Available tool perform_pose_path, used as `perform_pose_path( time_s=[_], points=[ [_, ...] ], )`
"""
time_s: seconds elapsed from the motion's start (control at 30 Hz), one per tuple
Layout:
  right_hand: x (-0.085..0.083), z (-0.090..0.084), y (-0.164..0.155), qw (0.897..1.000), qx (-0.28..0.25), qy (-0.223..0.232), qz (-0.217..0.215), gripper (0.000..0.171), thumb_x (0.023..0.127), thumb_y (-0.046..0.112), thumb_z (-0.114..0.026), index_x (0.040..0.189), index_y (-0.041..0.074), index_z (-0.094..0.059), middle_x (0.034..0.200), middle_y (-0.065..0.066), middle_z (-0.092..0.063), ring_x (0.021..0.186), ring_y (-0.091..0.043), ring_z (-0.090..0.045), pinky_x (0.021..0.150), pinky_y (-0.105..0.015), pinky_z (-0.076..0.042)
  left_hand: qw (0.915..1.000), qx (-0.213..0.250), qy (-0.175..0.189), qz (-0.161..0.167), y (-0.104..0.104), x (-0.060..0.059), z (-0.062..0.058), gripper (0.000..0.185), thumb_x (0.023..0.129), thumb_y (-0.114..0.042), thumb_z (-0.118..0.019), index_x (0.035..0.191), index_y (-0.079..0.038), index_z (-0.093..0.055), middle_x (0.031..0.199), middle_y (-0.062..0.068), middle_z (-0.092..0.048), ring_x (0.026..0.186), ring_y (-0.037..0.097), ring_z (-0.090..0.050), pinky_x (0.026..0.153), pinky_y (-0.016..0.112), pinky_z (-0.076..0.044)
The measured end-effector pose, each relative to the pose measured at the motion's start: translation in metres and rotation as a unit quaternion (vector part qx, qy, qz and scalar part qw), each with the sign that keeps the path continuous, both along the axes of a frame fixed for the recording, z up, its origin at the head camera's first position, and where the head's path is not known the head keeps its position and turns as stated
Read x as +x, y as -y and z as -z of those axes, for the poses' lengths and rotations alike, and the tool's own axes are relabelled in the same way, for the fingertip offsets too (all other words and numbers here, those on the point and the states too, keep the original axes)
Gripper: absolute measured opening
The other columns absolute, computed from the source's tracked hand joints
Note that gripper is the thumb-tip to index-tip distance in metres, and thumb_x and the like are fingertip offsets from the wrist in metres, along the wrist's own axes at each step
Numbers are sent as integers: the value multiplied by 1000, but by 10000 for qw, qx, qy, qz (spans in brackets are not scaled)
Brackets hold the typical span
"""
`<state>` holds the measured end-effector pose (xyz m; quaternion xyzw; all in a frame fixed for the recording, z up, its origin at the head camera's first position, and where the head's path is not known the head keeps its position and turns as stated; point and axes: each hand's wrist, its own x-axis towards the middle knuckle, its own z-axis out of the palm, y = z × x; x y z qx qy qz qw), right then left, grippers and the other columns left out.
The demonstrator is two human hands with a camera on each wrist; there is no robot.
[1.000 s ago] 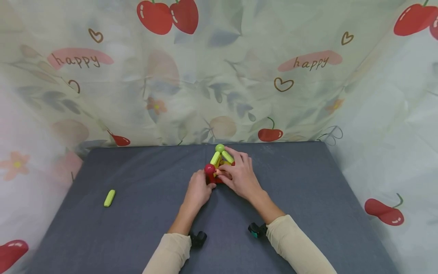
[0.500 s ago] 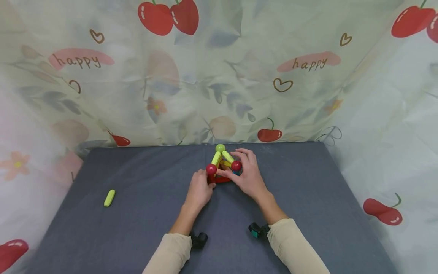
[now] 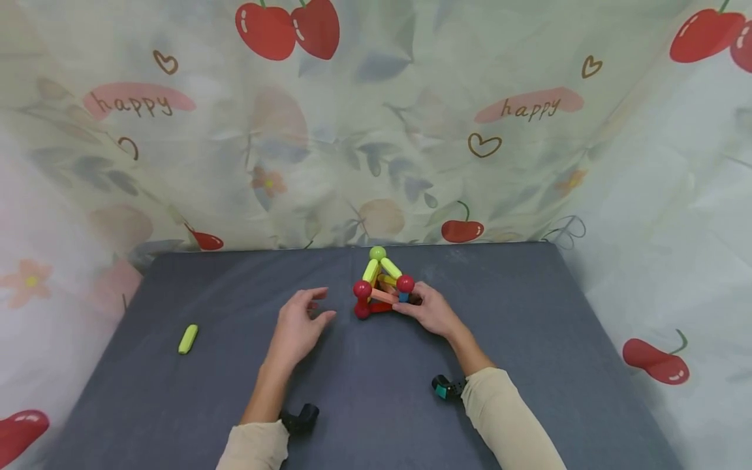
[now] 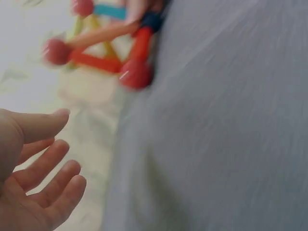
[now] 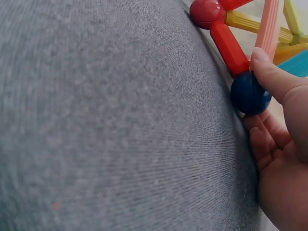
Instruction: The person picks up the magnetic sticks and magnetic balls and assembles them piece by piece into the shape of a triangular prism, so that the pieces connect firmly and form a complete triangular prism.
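Toy frame: the rod-and-ball frame (image 3: 382, 287) stands at the middle back of the grey table (image 3: 529, 365), just in front of the cherry-print cloth (image 3: 376, 130). I log it upright, with a green ball on top and red balls at the corners.
Table: grey fabric cover, with wrist-camera mounts visible at both cuffs.
Left hand: half a second ago it was closed against the frame's near red corner; now my left hand (image 3: 299, 326) has let go and drawn back to the left, clear of the frame. Fingers are spread and relaxed, holding nothing, as the left wrist view confirms (image 4: 33, 178).
Right hand: my right hand (image 3: 431, 312) remains at the frame's right side. In the right wrist view the thumb (image 5: 272, 77) presses on the pink rod (image 5: 267, 29) while the other fingers curl under the blue ball (image 5: 248, 94), so it pinches that corner.
Reading: my judgement is that the frame now holds its shape with one hand steadying it, and the left hand is free for another piece.
Spare rod: a loose green rod (image 3: 188, 339) lies well apart at the far left of the table, untouched, in the same spot as a second ago.
Red ball: the near-left ball (image 4: 136, 73) rests on the table, blurred in the left wrist view.
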<state>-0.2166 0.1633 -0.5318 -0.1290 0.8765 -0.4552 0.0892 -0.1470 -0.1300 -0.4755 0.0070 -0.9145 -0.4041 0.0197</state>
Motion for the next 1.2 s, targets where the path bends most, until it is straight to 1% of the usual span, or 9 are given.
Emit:
perform_pose_path(
  time_s=[0.17, 0.33, 0.5, 0.6, 0.67, 0.83, 0.97, 1.1, 1.2],
  points=[
    [-2, 0, 0, 9999, 84, 35, -47, 24, 93, 38, -75, 111, 23, -76, 105, -4, -64, 90, -17, -56, 81, -32, -46, 9987, 156, -310, -367, 53, 19, -11, 47, 95, -23, -74, 139, -15, -61, 133, 8, -64, 120, 29, -62, 100, 48, -54],
    [-2, -1, -1, 9997, 17, 54, -257, 26, 94, 41, -73, 114, 24, -74, 105, -3, -64, 90, -16, -56, 80, -31, -46, 9926, -173, -395, -1133, 110, 37, -10, 49, 95, -24, -74, 141, -12, -60, 135, 13, -63, 122, 33, -59, 101, 51, -52],
    [-2, -2, -3, 9994, -64, 91, -319, 27, 94, 42, -72, 114, 24, -73, 105, -3, -63, 91, -16, -57, 80, -30, -46, 9807, -590, -66, -1862, 165, 49, -1, 54, 96, -26, -73, 144, -8, -57, 142, 21, -58, 126, 41, -55, 101, 56, -47],
    [-2, -2, -3, 9995, -59, 117, -293, 26, 95, 42, -72, 114, 24, -73, 106, -2, -64, 91, -16, -57, 81, -31, -46, 9732, -819, 359, -2120, 192, 52, 7, 59, 95, -27, -73, 146, -4, -53, 144, 25, -54, 127, 44, -53, 101, 59, -44],
    [-2, -1, -3, 9995, -35, 115, -288, 26, 95, 43, -71, 114, 25, -73, 106, -2, -63, 92, -16, -57, 81, -32, -46, 9687, -1000, 647, -2180, 205, 52, 12, 62, 95, -27, -73, 147, 0, -50, 143, 28, -54, 126, 46, -53, 102, 60, -42],
    [-1, 0, -2, 9995, -55, 82, -295, 27, 95, 43, -71, 115, 25, -73, 107, -3, -63, 91, -17, -56, 81, -32, -46, 9602, -1302, 1223, -2147, 221, 51, 20, 68, 93, -33, -73, 145, 5, -49, 139, 31, -56, 124, 48, -51, 107, 62, -37],
    [0, 0, -1, 9996, -114, 56, -256, 26, 95, 41, -72, 115, 23, -73, 107, -4, -63, 92, -18, -55, 82, -32, -45, 9577, -1366, 1388, -2117, 224, 48, 23, 60, 94, -33, -72, 139, 4, -55, 133, 30, -60, 123, 49, -51, 105, 62, -37],
    [1, -1, -1, 9997, -72, 59, -238, 26, 95, 41, -72, 114, 23, -73, 107, -3, -63, 92, -17, -56, 82, -31, -45, 9610, -1522, 1264, -1930, 221, 44, 24, 44, 98, -28, -65, 129, 4, -62, 124, 29, -63, 116, 48, -54, 98, 62, -40],
    [0, -1, -1, 9996, -40, 57, -266, 26, 95, 42, -71, 113, 23, -73, 106, -3, -63, 91, -16, -56, 81, -30, -46, 9672, -1549, 924, -1788, 209, 40, 20, 40, 100, -27, -62, 127, 4, -64, 121, 29, -64, 114, 49, -54, 98, 62, -39]
  ],
)
